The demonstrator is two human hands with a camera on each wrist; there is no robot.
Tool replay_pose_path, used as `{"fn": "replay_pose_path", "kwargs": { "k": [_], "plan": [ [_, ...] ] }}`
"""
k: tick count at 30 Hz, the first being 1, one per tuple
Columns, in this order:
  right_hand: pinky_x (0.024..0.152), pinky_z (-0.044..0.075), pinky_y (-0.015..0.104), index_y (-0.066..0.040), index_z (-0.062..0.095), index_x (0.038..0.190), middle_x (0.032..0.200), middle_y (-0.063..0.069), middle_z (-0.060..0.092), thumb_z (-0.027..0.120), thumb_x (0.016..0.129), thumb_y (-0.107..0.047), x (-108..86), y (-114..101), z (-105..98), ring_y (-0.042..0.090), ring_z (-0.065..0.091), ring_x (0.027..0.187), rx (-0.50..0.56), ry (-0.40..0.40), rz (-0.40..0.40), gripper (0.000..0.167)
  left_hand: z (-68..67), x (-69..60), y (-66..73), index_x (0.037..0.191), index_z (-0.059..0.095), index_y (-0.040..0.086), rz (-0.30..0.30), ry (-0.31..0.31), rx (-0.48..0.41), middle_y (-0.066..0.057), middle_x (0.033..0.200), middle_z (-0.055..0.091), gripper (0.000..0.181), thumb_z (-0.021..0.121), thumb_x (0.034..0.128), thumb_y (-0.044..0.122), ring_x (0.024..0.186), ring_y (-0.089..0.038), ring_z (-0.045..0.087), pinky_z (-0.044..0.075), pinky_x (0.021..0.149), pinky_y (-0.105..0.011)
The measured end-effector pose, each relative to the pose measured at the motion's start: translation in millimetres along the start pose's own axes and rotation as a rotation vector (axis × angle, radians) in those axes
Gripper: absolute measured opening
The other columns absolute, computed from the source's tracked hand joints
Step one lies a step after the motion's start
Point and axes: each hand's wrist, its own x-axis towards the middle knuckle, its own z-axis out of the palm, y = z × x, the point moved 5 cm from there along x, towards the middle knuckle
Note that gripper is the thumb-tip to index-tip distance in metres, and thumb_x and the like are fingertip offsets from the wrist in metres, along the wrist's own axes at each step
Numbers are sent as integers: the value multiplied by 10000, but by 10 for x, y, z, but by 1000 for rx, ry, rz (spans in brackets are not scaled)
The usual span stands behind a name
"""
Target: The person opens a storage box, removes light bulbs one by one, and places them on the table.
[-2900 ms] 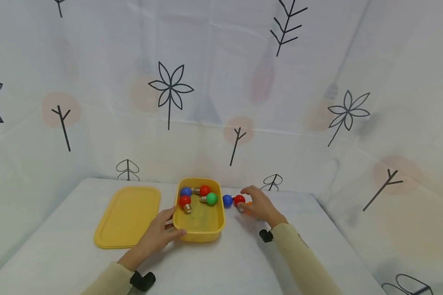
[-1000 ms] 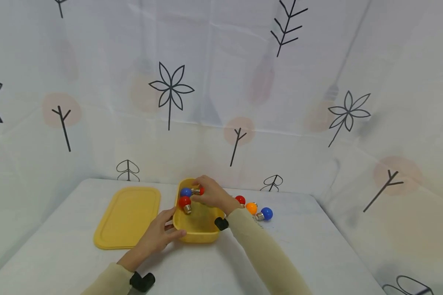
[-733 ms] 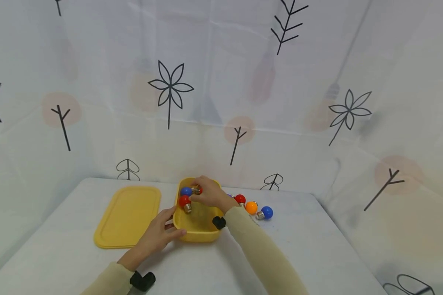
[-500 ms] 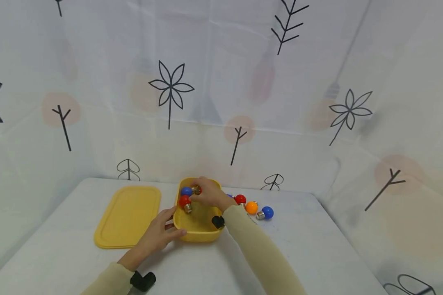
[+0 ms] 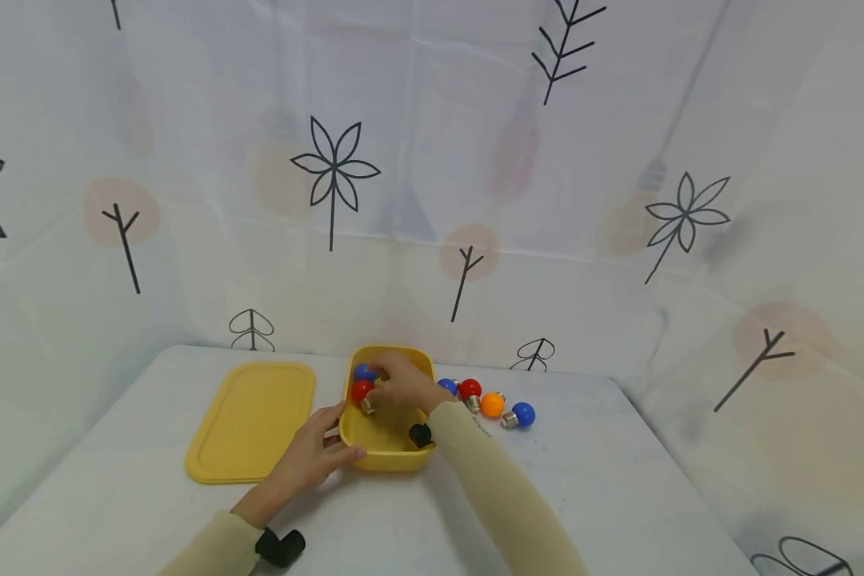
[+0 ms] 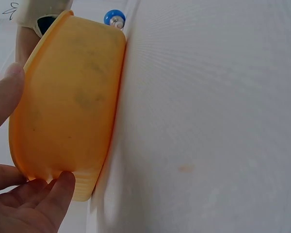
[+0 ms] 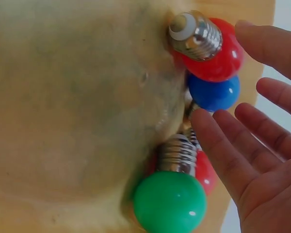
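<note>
My left hand [image 5: 310, 452] grips the near left corner of a yellow plastic box [image 5: 389, 462], thumb near the rim and fingers against its side. Over the box, my right hand [image 5: 403, 386] reaches in among light bulbs. The right wrist view shows its fingers spread loosely and holding nothing. Beside them lie a red bulb [image 7: 225, 58], a blue bulb [image 7: 214, 92], a second red bulb [image 7: 207, 172] and a green bulb [image 7: 169, 204], grouped along one wall. In the head view, the right hand hides the green bulb and the second red one.
Left of the box lies a flat yellow lid [image 5: 252, 420]. On the white table to the right sit a blue bulb [image 5: 447, 386], a red bulb [image 5: 470, 389], an orange bulb [image 5: 493, 405] and another blue bulb [image 5: 523, 414]. A patterned cloth [image 5: 418, 304] hangs behind the table.
My right hand has gone from the loose bulbs on the table leftward into the box, then shifted slightly nearer me. My left hand has stayed on the box.
</note>
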Motion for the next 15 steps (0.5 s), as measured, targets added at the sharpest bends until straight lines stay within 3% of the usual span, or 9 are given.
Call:
{"fn": "replay_pose_path", "kwargs": {
  "k": [15],
  "plan": [
    [923, 517, 321, -218, 640, 1212, 1131, -84, 615, 757, 828, -300, 29, 77, 97, 113, 553, 991, 20, 1, -14, 409, 5, 10, 3, 1462, 362, 26, 13, 9, 19, -128, 1326, 487, 836, 794, 788, 265, 1213, -264, 509, 497, 944, -342]
  ]
}}
